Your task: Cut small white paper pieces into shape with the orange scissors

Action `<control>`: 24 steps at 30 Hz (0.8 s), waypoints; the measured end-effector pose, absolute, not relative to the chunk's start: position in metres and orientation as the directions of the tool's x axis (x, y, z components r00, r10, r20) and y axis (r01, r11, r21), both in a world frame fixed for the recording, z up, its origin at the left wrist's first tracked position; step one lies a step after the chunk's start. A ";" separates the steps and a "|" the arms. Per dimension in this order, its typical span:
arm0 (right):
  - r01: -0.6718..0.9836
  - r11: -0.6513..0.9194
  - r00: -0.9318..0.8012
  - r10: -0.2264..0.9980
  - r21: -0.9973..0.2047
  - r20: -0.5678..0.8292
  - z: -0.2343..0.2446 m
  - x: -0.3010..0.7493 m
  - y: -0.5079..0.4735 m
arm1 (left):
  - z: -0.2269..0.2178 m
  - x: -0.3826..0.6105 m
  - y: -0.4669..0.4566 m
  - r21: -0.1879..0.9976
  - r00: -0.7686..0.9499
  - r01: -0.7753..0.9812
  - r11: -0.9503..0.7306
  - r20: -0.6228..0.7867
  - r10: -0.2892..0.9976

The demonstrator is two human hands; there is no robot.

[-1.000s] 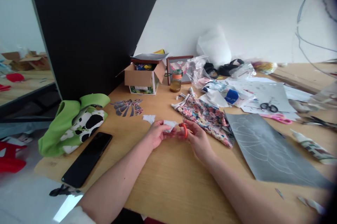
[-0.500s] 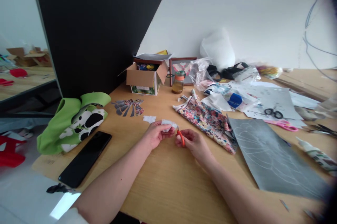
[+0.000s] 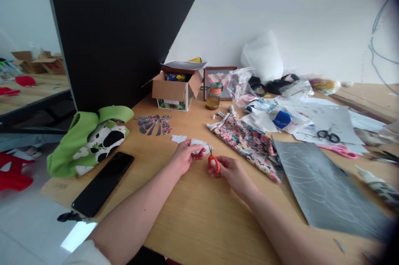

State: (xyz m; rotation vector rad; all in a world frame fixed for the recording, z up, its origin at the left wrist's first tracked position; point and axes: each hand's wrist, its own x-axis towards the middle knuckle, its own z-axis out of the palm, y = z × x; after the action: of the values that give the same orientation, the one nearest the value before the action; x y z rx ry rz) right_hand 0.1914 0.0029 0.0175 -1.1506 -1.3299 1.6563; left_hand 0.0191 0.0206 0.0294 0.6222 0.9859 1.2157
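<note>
Between the fingers of my left hand [image 3: 186,156] is a small white piece [image 3: 197,143], paper or thin cloth; I cannot tell which. My right hand [image 3: 227,170] grips orange-handled scissors [image 3: 214,163] by their loops, the short blades pointing up and away from me. Those blades stand just right of the white piece, slightly apart from each other. Behind my left hand a second white scrap [image 3: 178,138] lies flat on the wooden table [image 3: 187,207]. Floral fabric [image 3: 246,140] is spread to the right of the scissors.
A black phone [image 3: 102,184] and a green bag [image 3: 75,140] lie at left. Fan-shaped cut pieces [image 3: 154,125], an open carton [image 3: 171,94] and a jar [image 3: 213,98] stand or lie behind. At right are a grey patterned sheet [image 3: 321,186], pink scissors [image 3: 341,151] and black scissors [image 3: 328,136].
The scissors have turned more upright and their blades now show, slightly spread. My right hand has lowered a little from the white piece. My left hand keeps its hold.
</note>
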 end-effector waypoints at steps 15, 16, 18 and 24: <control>0.078 -0.129 -0.459 0.876 -0.989 -0.150 0.027 0.192 -0.002 | 0.027 0.021 0.019 0.860 0.051 -0.434 0.269 -0.275 0.960; 0.089 -0.121 -0.462 0.874 -0.989 -0.149 0.027 0.193 -0.002 | 0.027 0.021 0.019 0.861 0.053 -0.431 0.271 -0.275 0.960; 0.108 -0.115 -0.471 0.869 -0.988 -0.152 0.025 0.193 -0.001 | 0.027 0.022 0.018 0.864 0.061 -0.424 0.273 -0.274 0.960; 0.144 -0.122 -0.485 0.856 -0.982 -0.178 0.021 0.196 -0.001 | 0.028 0.023 0.017 0.863 0.084 -0.411 0.295 -0.286 0.955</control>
State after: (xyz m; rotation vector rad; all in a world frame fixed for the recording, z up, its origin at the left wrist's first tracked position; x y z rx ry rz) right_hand 0.1960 -0.0007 0.0215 -1.1193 -1.5963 1.6594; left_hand 0.0230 0.0171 0.0280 0.6880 1.0041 1.1480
